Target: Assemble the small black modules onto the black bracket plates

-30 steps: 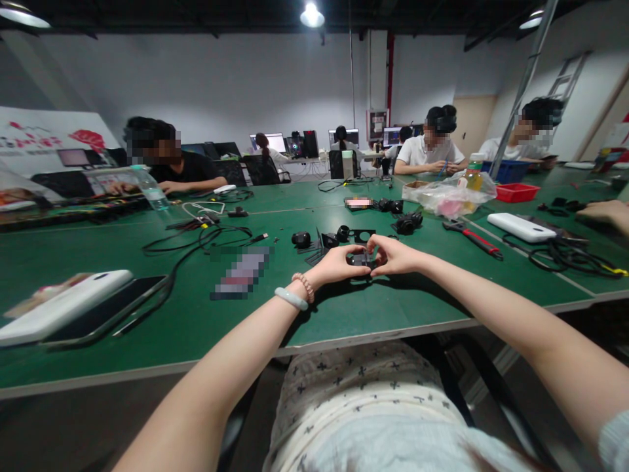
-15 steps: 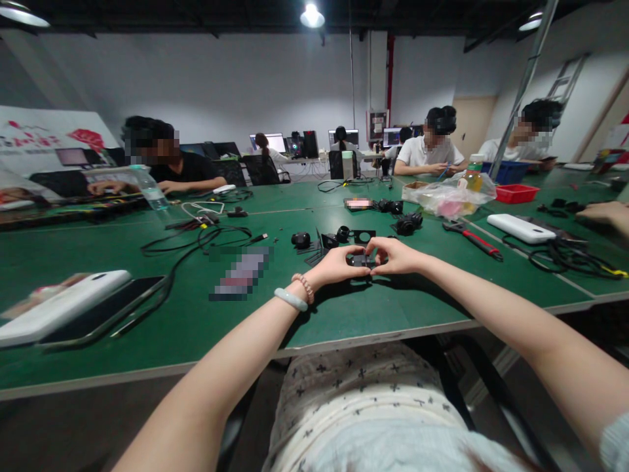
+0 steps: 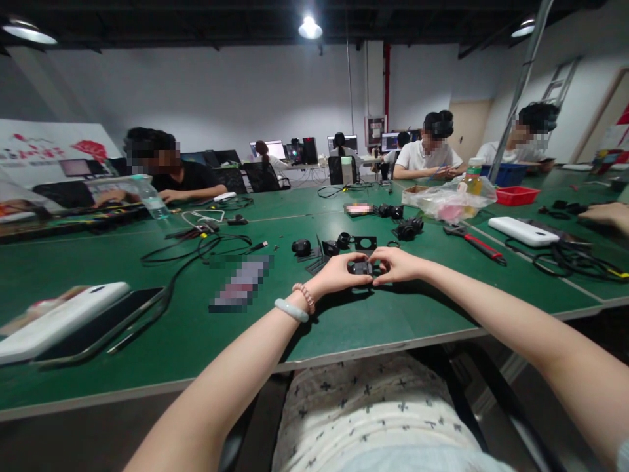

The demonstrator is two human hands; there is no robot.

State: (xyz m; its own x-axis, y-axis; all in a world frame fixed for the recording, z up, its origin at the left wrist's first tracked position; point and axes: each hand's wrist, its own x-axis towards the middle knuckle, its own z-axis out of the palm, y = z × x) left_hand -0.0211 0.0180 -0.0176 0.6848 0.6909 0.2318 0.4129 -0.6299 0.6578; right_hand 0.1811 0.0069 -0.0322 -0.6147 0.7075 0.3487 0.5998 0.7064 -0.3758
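Pinching a small black part (image 3: pixel 362 269) in the left hand (image 3: pixel 338 274), gripping its right side with the curled right hand (image 3: pixel 403 265), equally near, over the table (image 3: pixel 393 321); showing no clear long axis.

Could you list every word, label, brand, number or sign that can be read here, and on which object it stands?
None can be read.
White board: red markings, too blurred.
Far monitor: too small.
Yellow bottle: too small.
Pixelated rectangle: unreadable.
Held black part: no lettering visible.

A pale wall (image 3: pixel 221 92) is standing beyond the far edge of the green tabletop (image 3: pixel 417 313). Lamps (image 3: pixel 310 28) are glowing under a dark ceiling (image 3: pixel 196 18).
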